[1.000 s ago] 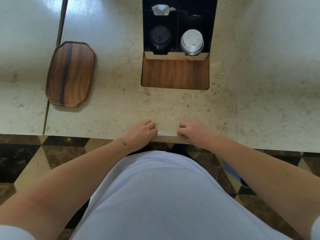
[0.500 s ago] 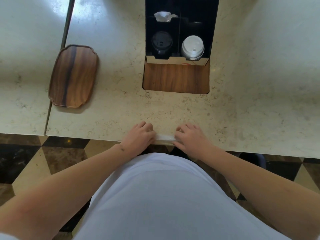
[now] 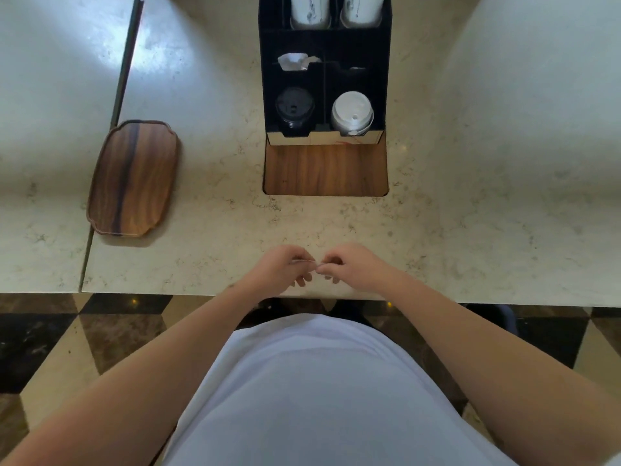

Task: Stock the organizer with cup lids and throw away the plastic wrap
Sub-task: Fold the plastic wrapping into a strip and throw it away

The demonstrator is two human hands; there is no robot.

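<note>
The marble counter [image 3: 437, 230] carries the black organizer [image 3: 324, 38] well beyond the grip; black lids [image 3: 295, 107] and white lids [image 3: 352, 112] are seated in its front compartments. Both hands have been raised off the counter edge since a second ago. A thin clear strip, judged plastic wrap [image 3: 311, 262], is pinched between left hand [image 3: 280, 269] and right hand [image 3: 353, 267]. Stocking appears done; disposal remains.

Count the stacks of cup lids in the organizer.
2. A black stack sits in the front left compartment, and a white stack in the front right one. The compartments behind are dark and may hide more.
</note>
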